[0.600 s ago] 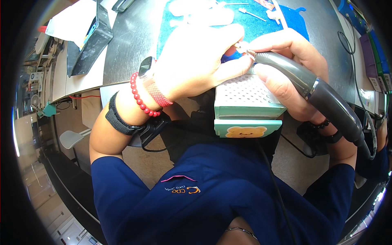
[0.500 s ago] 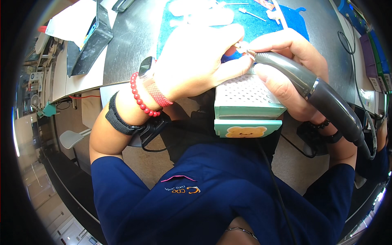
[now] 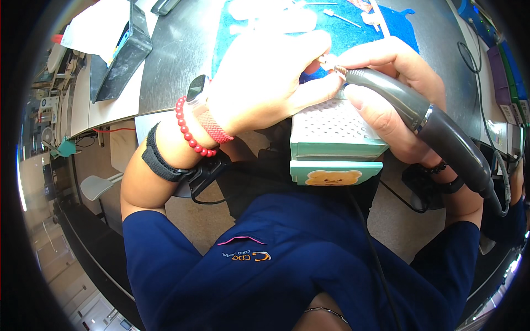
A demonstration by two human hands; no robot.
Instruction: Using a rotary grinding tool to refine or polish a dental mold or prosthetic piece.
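My right hand (image 3: 386, 118) is closed around a dark grey rotary handpiece (image 3: 450, 144), its tip toward my left hand. The thumb and fingers of my left hand (image 3: 265, 83) pinch a small pale piece (image 3: 327, 60); its exact shape is too small and bright to tell. At the handpiece's tip, the tool meets or nearly meets this piece. Both hands are above and beside a teal box (image 3: 338, 150) with a white perforated top (image 3: 331, 122). A bear face decorates the box's front. Strong light washes out much of my left hand.
Beyond my hands a blue towel (image 3: 406, 33) bears overexposed white items (image 3: 281, 21) and a thin white-tipped stick (image 3: 343, 18). A black tray (image 3: 122, 58) with paper stands at the left. Cables (image 3: 480, 88) and coloured bins (image 3: 499, 83) lie along the right.
Both hands keep their grips and have barely shifted. The handpiece's tip has turned very slightly against the small pale piece.
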